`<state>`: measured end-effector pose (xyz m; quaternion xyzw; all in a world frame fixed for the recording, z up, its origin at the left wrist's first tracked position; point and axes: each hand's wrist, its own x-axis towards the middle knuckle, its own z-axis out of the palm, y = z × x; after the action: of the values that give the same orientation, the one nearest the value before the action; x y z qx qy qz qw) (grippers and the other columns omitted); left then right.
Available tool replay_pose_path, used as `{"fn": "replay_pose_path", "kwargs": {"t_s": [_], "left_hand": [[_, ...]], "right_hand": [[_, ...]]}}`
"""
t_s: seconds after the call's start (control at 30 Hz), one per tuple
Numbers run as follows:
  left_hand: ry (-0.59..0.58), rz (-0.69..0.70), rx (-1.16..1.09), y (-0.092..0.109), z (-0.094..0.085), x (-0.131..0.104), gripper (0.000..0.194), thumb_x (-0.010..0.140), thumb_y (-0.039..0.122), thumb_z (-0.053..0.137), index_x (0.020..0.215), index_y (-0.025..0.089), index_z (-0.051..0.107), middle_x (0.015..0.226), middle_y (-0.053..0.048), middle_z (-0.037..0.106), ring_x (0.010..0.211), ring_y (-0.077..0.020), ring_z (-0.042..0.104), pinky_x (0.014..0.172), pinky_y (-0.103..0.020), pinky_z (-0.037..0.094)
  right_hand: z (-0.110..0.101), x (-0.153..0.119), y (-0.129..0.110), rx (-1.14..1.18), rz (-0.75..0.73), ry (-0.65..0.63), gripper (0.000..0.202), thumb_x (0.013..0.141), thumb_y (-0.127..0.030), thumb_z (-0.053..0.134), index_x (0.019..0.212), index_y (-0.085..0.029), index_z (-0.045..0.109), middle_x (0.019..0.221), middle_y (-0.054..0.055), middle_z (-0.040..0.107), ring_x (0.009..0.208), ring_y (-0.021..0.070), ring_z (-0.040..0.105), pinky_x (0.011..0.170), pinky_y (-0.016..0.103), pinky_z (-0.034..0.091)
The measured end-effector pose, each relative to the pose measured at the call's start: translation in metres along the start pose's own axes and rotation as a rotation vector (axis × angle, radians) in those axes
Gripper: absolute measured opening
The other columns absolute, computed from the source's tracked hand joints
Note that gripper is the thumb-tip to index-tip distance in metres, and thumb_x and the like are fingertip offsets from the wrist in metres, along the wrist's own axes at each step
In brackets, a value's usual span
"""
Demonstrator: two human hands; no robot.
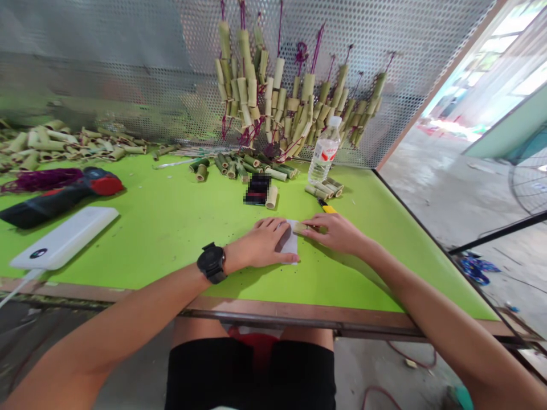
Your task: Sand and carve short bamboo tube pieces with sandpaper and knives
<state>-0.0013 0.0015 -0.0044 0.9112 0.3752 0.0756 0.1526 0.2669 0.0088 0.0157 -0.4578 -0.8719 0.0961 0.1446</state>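
My left hand [267, 244] lies flat with fingers spread, pressing a small pale grey sheet [292, 242] against the green table. Whether the sheet is plain paper or sandpaper I cannot tell. At the sheet's right edge my right hand [331, 230] pinches a short bamboo piece [300, 227] between thumb and fingers. The piece's near end touches or hovers just over the sheet; the rest is covered by my fingers. Just beyond my right hand lies a yellow and black cutter [328, 207], partly hidden by it.
Beyond my hands are a phone [257, 189], a bamboo tube [271, 197], several green tubes [233, 167] and a water bottle [325, 152]. On the left lie a power bank [70, 236], a black and red tool [64, 196] and a bamboo pile [51, 142]. Strung bamboo [252, 91] hangs on the mesh.
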Motion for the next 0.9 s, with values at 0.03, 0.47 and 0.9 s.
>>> {"fn": "replay_pose_path", "kwargs": {"t_s": [0.03,0.47,0.9], "left_hand": [[-0.001,0.001,-0.002,0.0003,-0.0004,0.0000,0.092,0.097,0.086,0.054,0.157,0.017,0.051,0.169,-0.021,0.049,0.157,-0.0416,0.044,0.129,-0.057,0.033],[0.009,0.006,0.002,-0.0006,0.0006,-0.0002,0.090,0.097,0.086,0.053,0.156,0.018,0.051,0.169,-0.021,0.050,0.155,-0.0415,0.045,0.129,-0.057,0.034],[-0.001,-0.003,0.002,0.0000,0.0000,-0.0004,0.092,0.097,0.085,0.055,0.157,0.016,0.051,0.169,-0.021,0.049,0.157,-0.0416,0.043,0.130,-0.056,0.033]], "right_hand": [[-0.0001,0.0000,-0.0001,0.001,0.001,0.000,0.047,0.108,-0.059,0.057,0.121,-0.026,0.088,0.105,0.008,0.086,0.084,0.0230,0.074,0.075,0.033,0.051],[0.0001,-0.0004,-0.0008,-0.010,-0.003,0.000,0.045,0.108,-0.057,0.058,0.121,-0.026,0.088,0.105,0.008,0.086,0.084,0.0229,0.074,0.076,0.033,0.051],[0.0010,-0.0003,-0.0001,0.017,0.021,-0.005,0.044,0.107,-0.059,0.060,0.121,-0.027,0.088,0.106,0.008,0.085,0.086,0.0235,0.075,0.077,0.033,0.051]]}}
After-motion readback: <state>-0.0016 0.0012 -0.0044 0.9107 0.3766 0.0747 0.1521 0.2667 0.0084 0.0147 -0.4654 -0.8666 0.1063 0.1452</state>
